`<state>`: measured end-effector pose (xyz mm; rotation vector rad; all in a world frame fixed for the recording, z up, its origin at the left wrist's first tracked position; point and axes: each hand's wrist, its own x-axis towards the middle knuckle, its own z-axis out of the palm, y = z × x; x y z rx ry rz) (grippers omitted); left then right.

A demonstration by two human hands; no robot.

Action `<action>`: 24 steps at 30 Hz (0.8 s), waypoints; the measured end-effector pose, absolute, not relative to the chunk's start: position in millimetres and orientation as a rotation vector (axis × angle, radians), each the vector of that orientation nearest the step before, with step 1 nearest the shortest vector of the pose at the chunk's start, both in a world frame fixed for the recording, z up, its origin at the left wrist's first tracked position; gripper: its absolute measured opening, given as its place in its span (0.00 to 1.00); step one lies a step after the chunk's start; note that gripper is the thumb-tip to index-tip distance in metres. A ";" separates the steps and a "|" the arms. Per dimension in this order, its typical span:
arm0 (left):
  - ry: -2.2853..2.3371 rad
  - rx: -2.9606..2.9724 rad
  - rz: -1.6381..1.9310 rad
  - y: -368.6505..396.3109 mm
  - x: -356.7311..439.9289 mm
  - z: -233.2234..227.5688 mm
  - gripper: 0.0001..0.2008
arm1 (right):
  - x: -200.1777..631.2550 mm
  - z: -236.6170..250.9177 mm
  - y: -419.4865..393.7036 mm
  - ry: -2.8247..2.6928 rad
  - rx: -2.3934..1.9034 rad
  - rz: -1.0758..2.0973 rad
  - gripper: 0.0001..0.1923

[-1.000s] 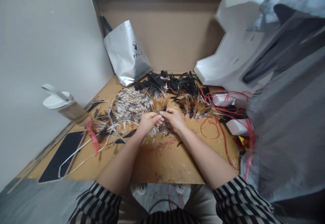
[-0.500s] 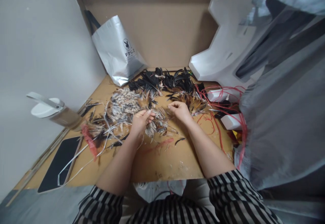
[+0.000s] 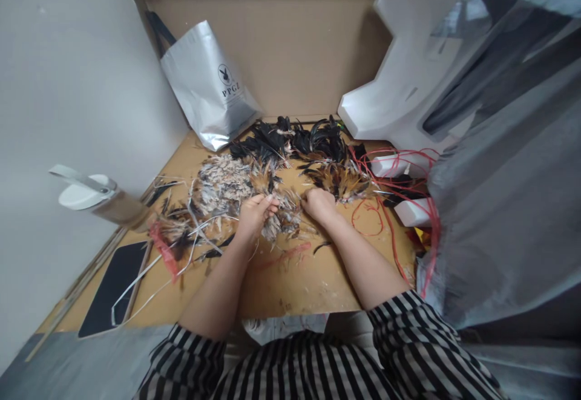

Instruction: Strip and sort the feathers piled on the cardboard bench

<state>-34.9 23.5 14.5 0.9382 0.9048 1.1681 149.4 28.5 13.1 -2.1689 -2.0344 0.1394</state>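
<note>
a small feather bunch (image 3: 267,189) is pinched in the left hand (image 3: 255,213); the right hand (image 3: 319,204), curled at centre frame on the brown feathers (image 3: 338,181), could snag the red cords (image 3: 379,206) nearby.

Feathers heaped mid-board, both hands at the heap's near edge.
Left hand (image 3: 254,213) and right hand (image 3: 319,204) on feather pile (image 3: 236,185); bag (image 3: 206,88) behind, against cardboard wall (image 3: 295,43); cords (image 3: 390,206) right; bottle (image 3: 97,197) and tablet (image 3: 113,282) left, on board (image 3: 290,285).

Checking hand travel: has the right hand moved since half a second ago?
Yes. The right hand has drawn nearer the body, away from the black feathers.
</note>
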 end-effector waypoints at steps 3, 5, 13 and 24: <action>0.889 0.936 1.175 22.8 -34.5 14.4 0.10 | 152.1 11.6 30.3 -1.915 -2.138 0.151 0.13; 0.881 0.914 1.168 22.5 -34.0 14.3 0.10 | 155.9 12.7 33.0 -1.764 -2.022 0.258 0.12; 0.839 0.799 1.094 20.2 -30.9 14.8 0.10 | 133.5 19.8 30.7 -1.031 -1.157 1.184 0.11; 0.815 0.715 1.065 20.8 -26.8 8.9 0.07 | 102.8 10.4 20.1 -1.120 -1.051 1.106 0.10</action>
